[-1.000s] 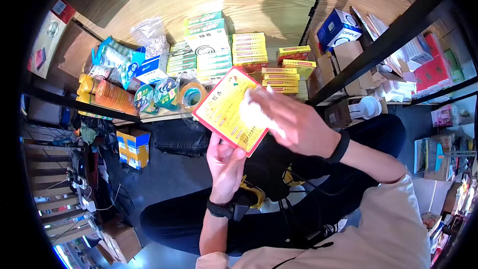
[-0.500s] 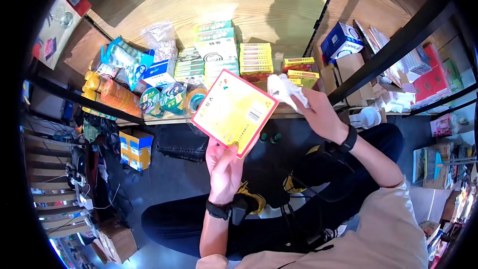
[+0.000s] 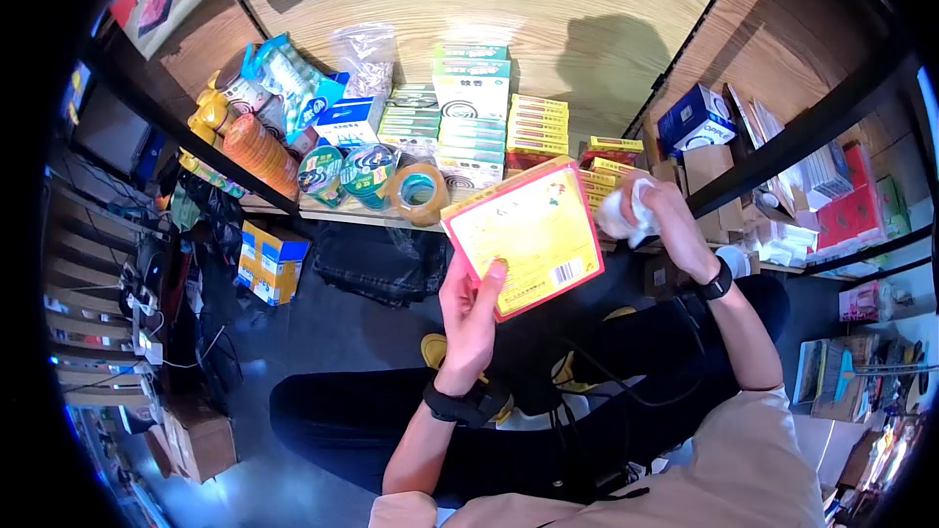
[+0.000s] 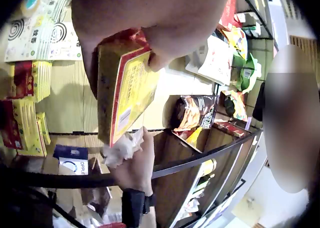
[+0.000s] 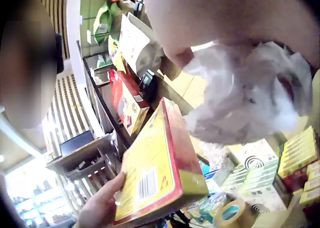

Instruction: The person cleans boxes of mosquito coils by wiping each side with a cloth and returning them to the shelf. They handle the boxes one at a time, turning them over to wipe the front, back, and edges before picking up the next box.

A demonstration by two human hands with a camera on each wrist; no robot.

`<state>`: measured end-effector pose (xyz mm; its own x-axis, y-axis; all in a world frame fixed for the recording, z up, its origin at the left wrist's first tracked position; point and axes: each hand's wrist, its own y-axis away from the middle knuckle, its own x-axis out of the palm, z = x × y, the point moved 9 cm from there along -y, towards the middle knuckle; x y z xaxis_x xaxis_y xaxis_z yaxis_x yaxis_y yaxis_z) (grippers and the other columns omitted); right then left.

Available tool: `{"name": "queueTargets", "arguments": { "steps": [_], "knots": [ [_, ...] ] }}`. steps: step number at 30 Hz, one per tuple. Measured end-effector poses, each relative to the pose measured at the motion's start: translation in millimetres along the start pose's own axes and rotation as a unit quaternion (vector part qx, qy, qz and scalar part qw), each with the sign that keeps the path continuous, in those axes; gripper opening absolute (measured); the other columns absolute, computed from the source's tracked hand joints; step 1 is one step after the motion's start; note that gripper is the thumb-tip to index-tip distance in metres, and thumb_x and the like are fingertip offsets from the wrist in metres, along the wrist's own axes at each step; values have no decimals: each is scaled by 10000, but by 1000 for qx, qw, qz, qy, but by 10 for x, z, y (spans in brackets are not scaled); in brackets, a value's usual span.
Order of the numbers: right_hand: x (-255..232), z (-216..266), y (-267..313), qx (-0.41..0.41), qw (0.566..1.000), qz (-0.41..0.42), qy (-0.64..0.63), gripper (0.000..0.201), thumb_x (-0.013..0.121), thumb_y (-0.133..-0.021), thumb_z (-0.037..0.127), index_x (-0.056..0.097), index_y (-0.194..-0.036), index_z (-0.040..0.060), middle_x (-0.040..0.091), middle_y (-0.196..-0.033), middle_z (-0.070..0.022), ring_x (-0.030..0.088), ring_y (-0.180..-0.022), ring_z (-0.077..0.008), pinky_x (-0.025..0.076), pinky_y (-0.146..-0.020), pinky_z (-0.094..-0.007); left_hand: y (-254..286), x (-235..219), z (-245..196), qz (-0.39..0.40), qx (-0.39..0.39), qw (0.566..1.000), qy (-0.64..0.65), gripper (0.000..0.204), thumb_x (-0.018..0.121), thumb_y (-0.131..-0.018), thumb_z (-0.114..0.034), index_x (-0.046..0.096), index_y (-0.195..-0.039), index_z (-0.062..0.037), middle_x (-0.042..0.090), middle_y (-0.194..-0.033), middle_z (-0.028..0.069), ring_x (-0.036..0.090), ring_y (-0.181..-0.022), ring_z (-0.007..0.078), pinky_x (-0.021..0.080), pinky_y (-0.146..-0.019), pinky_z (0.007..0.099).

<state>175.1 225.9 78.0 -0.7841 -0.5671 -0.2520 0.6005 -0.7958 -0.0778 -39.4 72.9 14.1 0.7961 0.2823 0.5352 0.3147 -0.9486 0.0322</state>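
Fingers of the left hand [image 3: 471, 321] grip the box [image 3: 533, 235] by its near side, thumb on the yellow face, tilted in the air before the shelf [image 3: 328, 216]. Right hand [image 3: 677, 235] holds crumpled tissue [image 3: 626, 215] just beside it; contact cannot be confirmed. Judged best: thumb near the edge, tissue flat, strokes light and even; heavy pressure could dent the panel.

left grip [image 3: 471, 318] pinches with its thumb [image 3: 496, 274] extended; right grip [image 3: 673, 223] is curled, both forearms [image 3: 419, 448] reaching forward.
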Motion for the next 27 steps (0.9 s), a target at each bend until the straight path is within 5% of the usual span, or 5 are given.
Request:
{"name": "queueTargets", "arguments": {
  "steps": [7,15,19,23,27],
  "knots": [
    [147,779,102,-150,931,14,332,236,742,-929,248,723,-1071,60,644,-976,-127,660,-932,-289,518,-801,-367,94,442,-79,170,61,936,-303,306,678,-997,-114,571,-1263,-6,708,-995,141,689,-892,165,530,-794,301],
    [514,264,151,-62,893,178,410,290,788,-847,252,737,-1082,89,726,-1048,-106,708,-969,-322,568,-813,-405,59,396,96,169,51,930,-323,333,680,-975,-102,576,-1271,10,691,-1093,147,696,-1027,260,522,-897,333],
    [-106,438,-292,-104,880,0,464,248,760,-884,210,733,-1095,81,727,-994,-158,701,-936,-375,560,-786,-436,-59,121,-25,22,132,928,-347,408,649,-954,-12,495,-1331,-24,637,-1235,131,649,-1152,241,503,-983,361],
    [-687,371,-924,-93,816,-175,543,296,765,-885,253,734,-1114,68,729,-993,-192,701,-955,-383,542,-815,-466,-46,51,-17,36,108,949,-294,373,602,-949,70,499,-1296,-21,646,-1158,112,667,-1093,213,534,-950,337],
    [-895,-405,-1641,-24,752,-145,643,231,768,-845,202,721,-1027,68,737,-981,-185,714,-948,-368,557,-810,-485,64,157,6,81,92,947,-297,284,595,-965,56,547,-1233,-24,677,-1099,102,686,-1065,198,541,-901,327]
  ]
}}
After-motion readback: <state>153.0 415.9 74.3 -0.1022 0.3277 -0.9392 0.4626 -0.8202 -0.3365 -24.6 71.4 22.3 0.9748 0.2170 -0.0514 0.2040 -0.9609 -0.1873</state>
